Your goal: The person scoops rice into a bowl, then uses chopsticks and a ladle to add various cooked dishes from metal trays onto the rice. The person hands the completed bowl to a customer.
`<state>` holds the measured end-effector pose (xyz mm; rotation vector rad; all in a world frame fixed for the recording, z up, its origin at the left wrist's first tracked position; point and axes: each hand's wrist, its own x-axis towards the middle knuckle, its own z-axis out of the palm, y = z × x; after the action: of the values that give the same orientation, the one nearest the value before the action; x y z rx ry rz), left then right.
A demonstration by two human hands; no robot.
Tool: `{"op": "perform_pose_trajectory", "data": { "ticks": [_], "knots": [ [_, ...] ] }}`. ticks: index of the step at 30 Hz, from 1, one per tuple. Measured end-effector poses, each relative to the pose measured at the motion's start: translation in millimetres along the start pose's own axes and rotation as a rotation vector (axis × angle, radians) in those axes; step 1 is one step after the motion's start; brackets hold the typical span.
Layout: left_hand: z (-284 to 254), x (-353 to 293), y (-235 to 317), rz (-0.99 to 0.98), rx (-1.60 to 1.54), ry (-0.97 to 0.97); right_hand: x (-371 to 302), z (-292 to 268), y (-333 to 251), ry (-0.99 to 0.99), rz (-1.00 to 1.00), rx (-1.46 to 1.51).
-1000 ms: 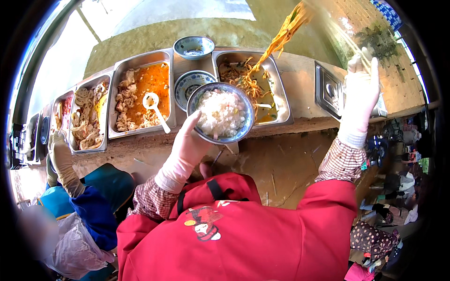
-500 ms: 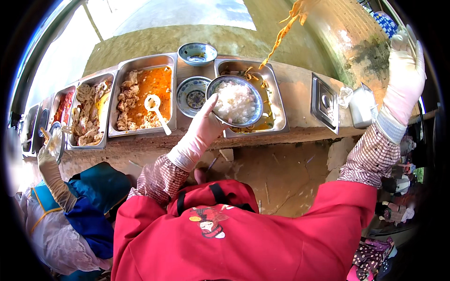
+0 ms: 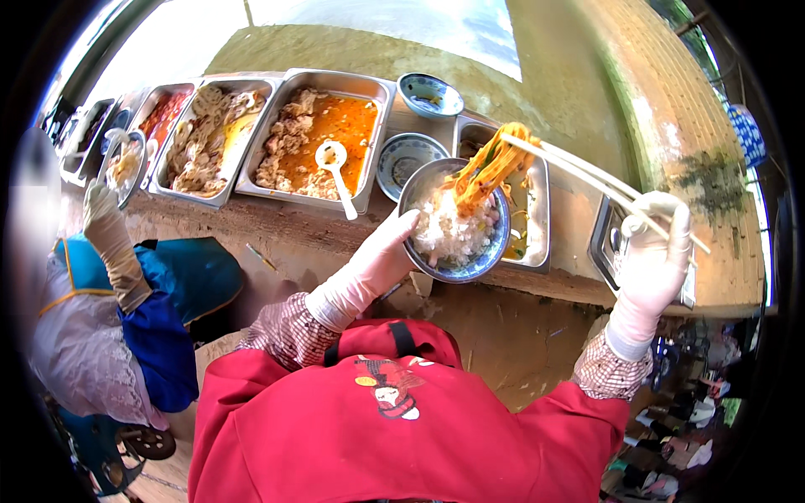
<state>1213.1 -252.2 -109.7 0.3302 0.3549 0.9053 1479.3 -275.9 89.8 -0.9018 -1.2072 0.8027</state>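
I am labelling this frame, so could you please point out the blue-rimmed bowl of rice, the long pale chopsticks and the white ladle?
Blue-rimmed bowl of rice [image 3: 480,267]: head view, lower rim.
Long pale chopsticks [image 3: 587,172]: head view, mid-shaft.
White ladle [image 3: 330,155]: head view, scoop.

The far-left trays [image 3: 101,134] blur at the rim; bowl [image 3: 457,222] hides the tray [image 3: 537,210] beneath.

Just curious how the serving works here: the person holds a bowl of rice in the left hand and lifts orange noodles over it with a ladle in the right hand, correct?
Not quite: the head view shows the right hand lifting the orange noodles with long chopsticks, not a ladle. The rest holds: the left hand holds the bowl of rice beneath them.
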Motion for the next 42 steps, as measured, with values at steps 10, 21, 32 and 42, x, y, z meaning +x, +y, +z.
{"op": "perform_pose_trajectory", "data": {
  "ticks": [10,21,32,42],
  "knots": [
    [2.9,-80.2,7.6,0.291,0.137,0.070,-43.6,93.8,22.1,-0.509,0.177,-0.194],
    [-13.9,-189.5,-3.9,0.578,0.062,0.322,-46.5,152.7,18.2,-0.941,0.268,-0.052],
    [-15.8,-276.6,-12.8,0.625,0.200,0.474,-116.6,212.9,65.3,-0.817,0.552,0.246],
    [-13.8,-346.9,-24.4,0.535,0.078,0.551,-147.1,190.4,41.7,-0.757,0.634,0.298]
  ]
}}
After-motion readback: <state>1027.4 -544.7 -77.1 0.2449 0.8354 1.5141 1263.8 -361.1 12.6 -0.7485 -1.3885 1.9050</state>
